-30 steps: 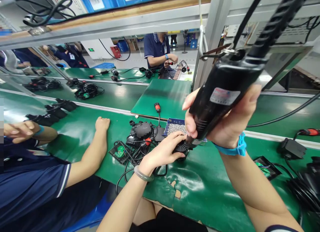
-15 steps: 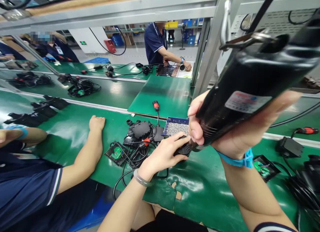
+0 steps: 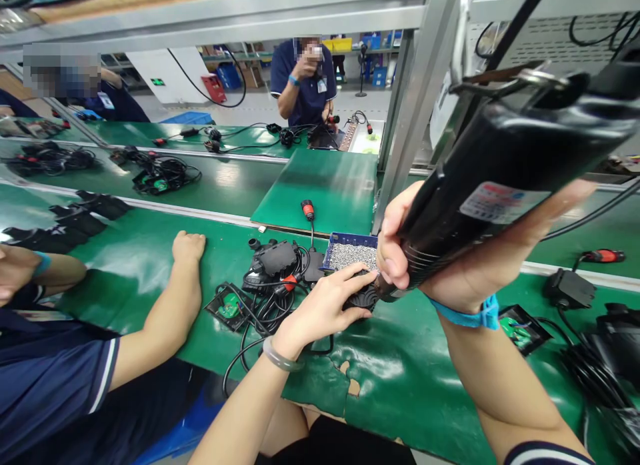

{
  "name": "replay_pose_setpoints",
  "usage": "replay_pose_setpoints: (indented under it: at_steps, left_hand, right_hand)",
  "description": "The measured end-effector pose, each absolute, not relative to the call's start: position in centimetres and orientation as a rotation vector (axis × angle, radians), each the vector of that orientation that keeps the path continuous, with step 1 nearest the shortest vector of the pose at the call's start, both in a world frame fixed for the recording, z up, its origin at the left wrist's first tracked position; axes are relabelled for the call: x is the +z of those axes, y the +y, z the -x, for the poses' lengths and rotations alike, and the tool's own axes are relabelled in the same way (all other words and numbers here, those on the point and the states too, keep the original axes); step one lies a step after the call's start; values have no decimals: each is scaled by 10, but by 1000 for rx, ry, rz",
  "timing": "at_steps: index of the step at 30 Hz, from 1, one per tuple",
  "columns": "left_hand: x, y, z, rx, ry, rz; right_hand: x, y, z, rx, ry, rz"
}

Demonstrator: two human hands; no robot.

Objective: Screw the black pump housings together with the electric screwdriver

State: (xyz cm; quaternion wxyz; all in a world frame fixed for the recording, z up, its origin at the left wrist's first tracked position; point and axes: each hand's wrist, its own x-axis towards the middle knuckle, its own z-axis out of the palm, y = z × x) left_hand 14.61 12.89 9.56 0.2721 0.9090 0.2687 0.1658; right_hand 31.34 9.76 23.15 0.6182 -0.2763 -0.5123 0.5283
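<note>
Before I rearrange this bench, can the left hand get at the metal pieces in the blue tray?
Probably yes. The metal pieces lie mostly exposed in the blue tray, just beyond the left hand, though it would first have to leave the black ribbed part.

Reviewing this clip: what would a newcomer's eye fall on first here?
Probably the big black handheld tool with a pale label, slanting across the right of the view in the right hand. Its lower end meets the ribbed black part that the left hand holds on the green bench. Just beyond, the blue tray of small silvery pieces glints.
</note>
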Motion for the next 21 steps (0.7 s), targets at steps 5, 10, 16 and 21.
replay_pose_setpoints:
  at_steps: [5,10,16,21]
  left_hand:
    - [98,130,-147,448,701,-2461]
    - [101,131,-148,463,706,-2412]
    - [98,131,-147,649,725,-2226]
    - [103,120,-123,951,925,-1788]
  right_hand:
    - [226,99,-312,1366,-1072,625]
    - [231,99,-326,1196,-1084,668]
    - [200,112,-373,864,-949,860]
    - [150,126,-402,837,-875,1128]
